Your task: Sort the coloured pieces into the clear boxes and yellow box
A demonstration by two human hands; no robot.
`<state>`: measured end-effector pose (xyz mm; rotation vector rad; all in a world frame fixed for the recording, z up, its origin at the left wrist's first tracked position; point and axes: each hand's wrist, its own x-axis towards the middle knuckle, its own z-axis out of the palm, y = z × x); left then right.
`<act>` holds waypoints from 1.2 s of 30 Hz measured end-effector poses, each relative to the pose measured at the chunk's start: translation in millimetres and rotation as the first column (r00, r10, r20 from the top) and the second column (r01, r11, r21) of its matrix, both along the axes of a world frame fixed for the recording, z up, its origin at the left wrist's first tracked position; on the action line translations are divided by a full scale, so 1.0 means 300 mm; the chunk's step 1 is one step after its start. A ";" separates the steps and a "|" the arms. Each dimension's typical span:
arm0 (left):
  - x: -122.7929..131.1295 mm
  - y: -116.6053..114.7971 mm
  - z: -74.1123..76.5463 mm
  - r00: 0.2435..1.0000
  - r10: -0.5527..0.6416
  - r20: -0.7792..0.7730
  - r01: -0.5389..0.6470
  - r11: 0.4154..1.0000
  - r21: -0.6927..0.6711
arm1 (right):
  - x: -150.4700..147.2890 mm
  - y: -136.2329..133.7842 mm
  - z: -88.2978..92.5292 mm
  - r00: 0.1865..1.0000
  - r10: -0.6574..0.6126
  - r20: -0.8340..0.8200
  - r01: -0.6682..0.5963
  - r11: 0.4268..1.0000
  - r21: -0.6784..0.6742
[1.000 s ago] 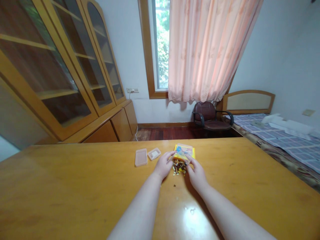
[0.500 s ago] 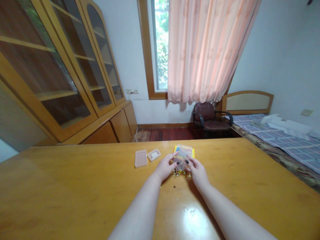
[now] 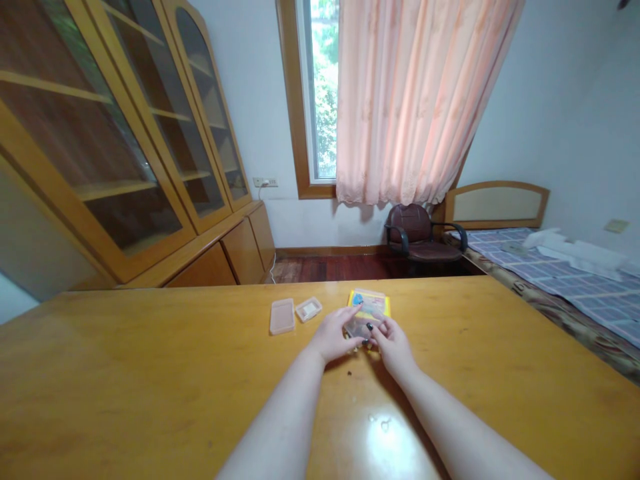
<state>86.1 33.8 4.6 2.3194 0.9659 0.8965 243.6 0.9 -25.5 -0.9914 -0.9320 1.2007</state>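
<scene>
Between my left hand [image 3: 336, 335] and my right hand [image 3: 393, 343] is a small clear plastic piece [image 3: 358, 326], with the fingers of both hands closed on its edges. It hangs over the near part of a yellow item [image 3: 371, 301] with a blue and red print under a clear cover. Small pale and yellow bits show partly beneath the hands. To the left lie a clear pinkish rectangular tray [image 3: 283, 317] and a smaller clear box [image 3: 309, 309] with a white piece inside.
A dark speck [image 3: 349, 373] and small clear rings [image 3: 385, 425] lie on the wooden table [image 3: 175, 373]. Beyond its far edge stand a brown armchair [image 3: 425, 233], a bed [image 3: 555, 267] and a glass-door cabinet [image 3: 200, 227].
The clear piece has tilted and lowered slightly, uncovering more of the yellow item's print. My left thumb has moved toward the right hand, and the hands now cover more of the small bits.
</scene>
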 end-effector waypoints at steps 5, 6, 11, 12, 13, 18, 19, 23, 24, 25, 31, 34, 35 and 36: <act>0.004 -0.003 -0.006 0.998 -0.001 -0.057 0.005 0.998 0.064 | -0.002 -0.001 0.010 1.000 0.014 0.003 -0.014 1.000 0.022; 0.008 -0.005 -0.007 0.998 0.004 -0.061 0.001 0.997 0.076 | -0.002 -0.003 0.012 1.000 0.027 0.002 -0.027 1.000 0.016; -0.003 0.001 0.010 0.976 0.207 -0.066 -0.193 0.965 0.180 | -0.003 -0.011 0.016 1.000 -0.004 -0.003 0.004 1.000 -0.028; -0.018 0.007 0.018 0.944 0.325 -0.059 -0.306 0.929 0.209 | -0.003 -0.014 0.017 1.000 -0.024 0.001 0.024 0.999 -0.028; -0.037 0.015 0.026 0.885 0.462 -0.051 -0.439 0.868 0.233 | -0.003 -0.016 0.018 0.999 -0.040 0.009 0.041 0.999 -0.024; -0.159 0.053 0.037 0.350 0.932 -0.096 -0.903 0.363 0.231 | 0.002 -0.023 0.030 0.994 -0.103 0.048 0.103 0.995 0.012; -0.178 0.058 0.031 0.287 0.948 -0.138 -0.920 0.313 0.235 | 0.004 -0.023 0.031 0.992 -0.113 0.053 0.112 0.994 0.018; -0.215 0.074 -0.008 0.178 0.946 -0.270 -0.944 0.242 0.225 | 0.012 -0.021 0.028 0.986 -0.141 0.087 0.138 0.990 0.038; -0.216 0.079 -0.017 0.162 0.945 -0.284 -0.950 0.227 0.213 | 0.014 -0.020 0.025 0.984 -0.144 0.100 0.141 0.989 0.040; -0.215 0.083 -0.024 0.142 0.946 -0.290 -0.956 0.208 0.208 | 0.016 -0.018 0.022 0.982 -0.149 0.115 0.145 0.988 0.043; -0.126 0.075 -0.017 0.267 0.939 -0.215 -0.903 0.322 0.285 | 0.042 0.004 -0.004 0.862 -0.360 0.357 0.311 0.932 0.188; -0.047 0.049 -0.018 0.618 0.744 -0.254 -0.691 0.668 0.275 | 0.059 0.022 -0.025 0.715 -0.445 0.539 0.376 0.895 0.241; -0.026 0.040 -0.023 0.723 0.628 -0.290 -0.582 0.778 0.234 | 0.064 0.028 -0.034 0.682 -0.448 0.578 0.374 0.893 0.252; -0.009 0.032 -0.030 0.805 0.496 -0.326 -0.463 0.868 0.177 | 0.067 0.034 -0.042 0.662 -0.436 0.610 0.358 0.899 0.254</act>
